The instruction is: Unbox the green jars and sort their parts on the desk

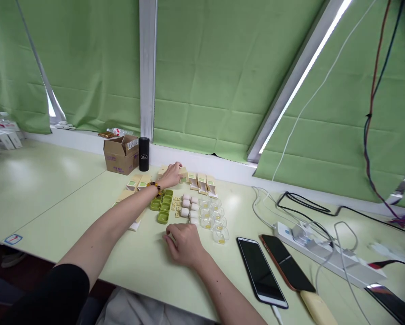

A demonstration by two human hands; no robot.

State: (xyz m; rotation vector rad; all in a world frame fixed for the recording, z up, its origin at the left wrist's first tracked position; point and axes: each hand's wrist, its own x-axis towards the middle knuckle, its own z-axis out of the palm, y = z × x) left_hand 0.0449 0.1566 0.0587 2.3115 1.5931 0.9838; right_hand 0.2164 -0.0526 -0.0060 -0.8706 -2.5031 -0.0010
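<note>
My left hand (171, 175) reaches to the back of the table, its fingers closed on a small cream paper box (183, 175) with a green label. Beside it, several similar boxes (202, 181) stand in a row, with their ends open. Loosely curled, my right hand (184, 243) rests on the table near the front, with nothing visible in it. Between the hands lie green square cases (162, 217), small yellowish pieces (177, 208), pale pink rounded cases (185, 203) and clear plastic shells (220, 235). My left forearm hides part of more cream boxes (133, 183).
A cardboard carton (121, 155) and a black tumbler (143, 154) stand at the back left. To the right lie a white-edged phone (261, 271), a brown-edged phone (286, 262), a power strip (331, 255) and tangled cables (304, 201). Green curtains (216, 76) hang behind.
</note>
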